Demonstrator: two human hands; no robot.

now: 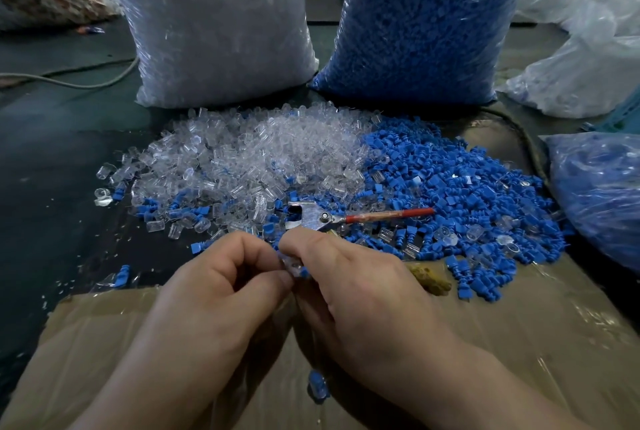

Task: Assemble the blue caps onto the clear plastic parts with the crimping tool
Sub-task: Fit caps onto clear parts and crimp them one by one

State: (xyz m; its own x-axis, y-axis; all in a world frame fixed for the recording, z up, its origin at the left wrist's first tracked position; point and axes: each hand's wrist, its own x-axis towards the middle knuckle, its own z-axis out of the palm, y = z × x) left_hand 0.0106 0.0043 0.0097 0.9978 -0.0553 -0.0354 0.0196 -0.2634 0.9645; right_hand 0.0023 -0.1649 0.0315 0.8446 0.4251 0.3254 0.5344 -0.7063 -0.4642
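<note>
Both left hand [221, 279] and right hand [349, 277] pinch one clear part [292, 267], crimping tool [323, 218] lying crosswise, head pointing left.

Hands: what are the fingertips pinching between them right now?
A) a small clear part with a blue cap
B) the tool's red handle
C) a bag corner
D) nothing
A: the left hand and right hand meet on a small clear part with a blue cap, while the tool's red handle lies untouched on the pile.
</note>
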